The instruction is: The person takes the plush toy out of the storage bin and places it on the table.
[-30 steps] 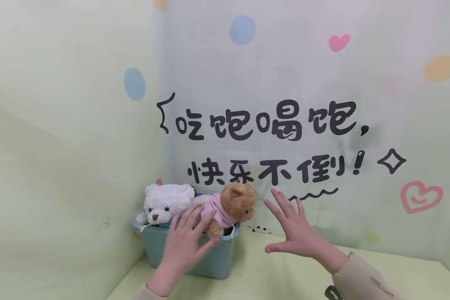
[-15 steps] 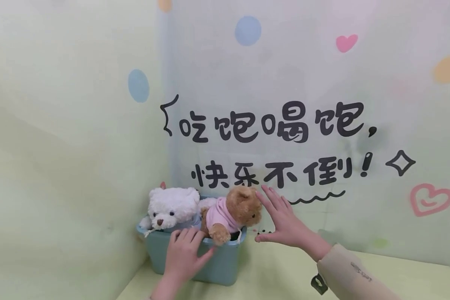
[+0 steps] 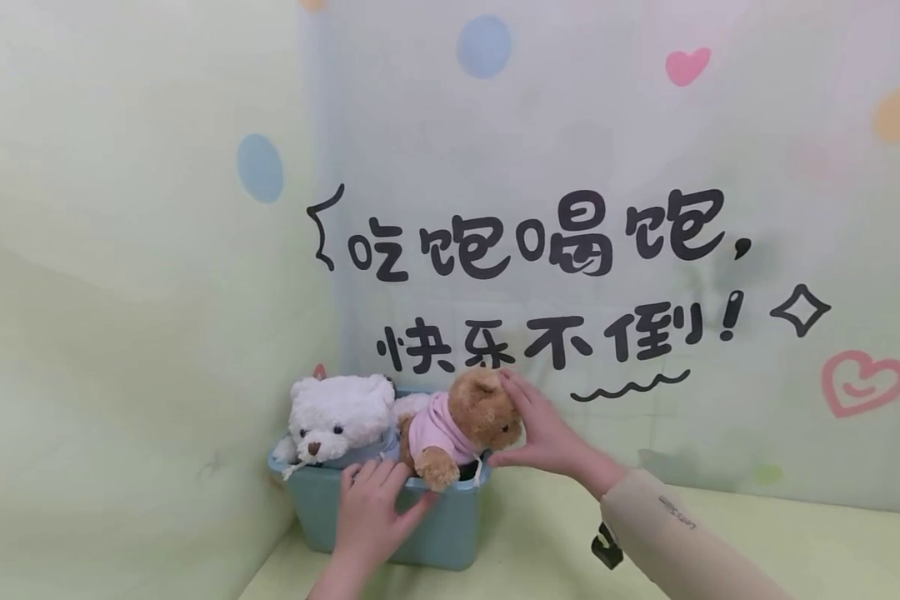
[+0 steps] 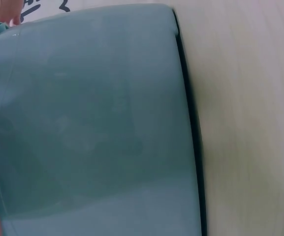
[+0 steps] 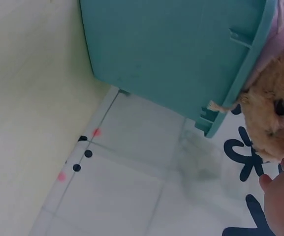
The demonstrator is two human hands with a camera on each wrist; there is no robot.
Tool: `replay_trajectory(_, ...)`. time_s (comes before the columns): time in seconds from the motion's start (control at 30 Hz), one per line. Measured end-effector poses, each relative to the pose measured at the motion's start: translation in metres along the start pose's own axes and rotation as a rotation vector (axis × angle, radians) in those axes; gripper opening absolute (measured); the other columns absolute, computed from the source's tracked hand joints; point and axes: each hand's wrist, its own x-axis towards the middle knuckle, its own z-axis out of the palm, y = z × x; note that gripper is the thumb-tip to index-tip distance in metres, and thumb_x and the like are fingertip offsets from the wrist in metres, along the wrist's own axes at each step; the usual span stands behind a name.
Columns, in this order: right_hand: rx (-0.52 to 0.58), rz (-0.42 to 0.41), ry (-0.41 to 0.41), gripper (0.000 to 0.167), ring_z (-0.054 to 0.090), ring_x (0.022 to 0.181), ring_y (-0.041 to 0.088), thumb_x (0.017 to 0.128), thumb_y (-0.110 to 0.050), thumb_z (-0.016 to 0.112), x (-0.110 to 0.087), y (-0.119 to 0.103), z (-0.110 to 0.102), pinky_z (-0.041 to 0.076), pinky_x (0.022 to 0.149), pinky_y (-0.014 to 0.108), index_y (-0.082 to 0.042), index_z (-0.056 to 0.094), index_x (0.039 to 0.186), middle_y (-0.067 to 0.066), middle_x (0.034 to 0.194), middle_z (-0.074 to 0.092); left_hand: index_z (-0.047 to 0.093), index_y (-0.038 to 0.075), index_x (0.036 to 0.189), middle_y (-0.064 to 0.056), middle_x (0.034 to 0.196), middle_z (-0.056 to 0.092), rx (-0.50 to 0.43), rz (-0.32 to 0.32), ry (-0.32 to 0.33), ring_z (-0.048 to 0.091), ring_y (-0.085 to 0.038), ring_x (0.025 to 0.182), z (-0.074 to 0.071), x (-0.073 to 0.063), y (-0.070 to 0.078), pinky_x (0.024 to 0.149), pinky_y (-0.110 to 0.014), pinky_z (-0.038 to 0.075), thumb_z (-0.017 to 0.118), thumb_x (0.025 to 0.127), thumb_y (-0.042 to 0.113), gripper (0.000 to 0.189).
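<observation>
A blue-green plastic bin (image 3: 390, 533) holds two plush bears. On its left is a white teddy bear (image 3: 342, 408); on its right, a brown teddy bear (image 3: 487, 408) in a pink top leans its head over the rim. My left hand (image 3: 371, 508) hooks its fingers over the front rim, the thumb spread along the outside. Beside the brown bear's face, my right hand (image 3: 543, 437) reaches in, fingers extended at the head and thumb near the bin's right rim. In the right wrist view, fingertips (image 5: 266, 182) come right up to the brown fur (image 5: 267, 113).
The bin stands on a pale yellow-green table (image 3: 555, 542) in a corner. A light wall (image 3: 142, 333) is close on its left. Behind rises a printed backdrop (image 3: 607, 150) with black lettering, dots and hearts. A black strap (image 3: 607, 546) hangs below the right sleeve.
My left hand has lowered from in front of the bears onto the front rim, its fingers bending over it. The right hand has moved left to the brown bear's head.
</observation>
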Motion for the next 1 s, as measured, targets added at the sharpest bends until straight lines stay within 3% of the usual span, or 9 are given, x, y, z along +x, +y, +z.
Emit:
replay_trajectory(0.2, 0.061, -0.026, 0.043, 0.121, 0.023, 0.142, 0.033, 0.06, -0.033, 0.093, 0.011, -0.002, 0.016, 0.03, 0.105, 0.056, -0.012, 0.02, 0.154, 0.014, 0.158, 0.019, 0.056, 0.019, 0.08, 0.006, 0.071, 0.052, -0.001, 0.002, 0.042, 0.048, -0.018, 0.067, -0.005, 0.0, 0.0, 0.075, -0.045, 0.033, 0.053, 0.089, 0.062, 0.044)
replay_trajectory(0.43, -0.115, -0.295, 0.217, 0.106, 0.037, 0.132, 0.038, 0.056, -0.015, 0.093, 0.027, 0.001, 0.021, 0.035, 0.103, 0.053, -0.004, 0.034, 0.143, 0.018, 0.142, 0.039, 0.059, 0.017, 0.081, 0.003, 0.072, 0.054, 0.012, -0.007, 0.031, 0.052, -0.019, 0.068, -0.002, 0.0, 0.0, 0.076, -0.045, 0.033, 0.052, 0.088, 0.065, 0.049)
replay_trajectory(0.57, -0.157, -0.38, 0.273, 0.101, 0.044, 0.123, 0.037, 0.054, -0.01, 0.094, 0.034, -0.001, 0.016, 0.04, 0.098, 0.051, -0.005, 0.039, 0.139, 0.015, 0.132, 0.045, 0.059, 0.017, 0.081, 0.002, 0.073, 0.054, 0.019, -0.023, -0.001, 0.052, -0.021, 0.07, 0.0, -0.001, 0.0, 0.078, -0.047, 0.034, 0.05, 0.088, 0.067, 0.052)
replay_trajectory(1.0, -0.236, -0.415, 0.331, 0.091, 0.048, 0.117, 0.036, 0.052, -0.01, 0.092, 0.049, -0.014, -0.022, 0.042, 0.093, 0.053, -0.008, 0.046, 0.131, 0.015, 0.125, 0.049, 0.055, 0.017, 0.079, 0.003, 0.071, 0.051, 0.013, -0.009, 0.02, 0.05, -0.021, 0.067, 0.003, -0.001, 0.001, 0.077, -0.048, 0.034, 0.053, 0.088, 0.065, 0.049)
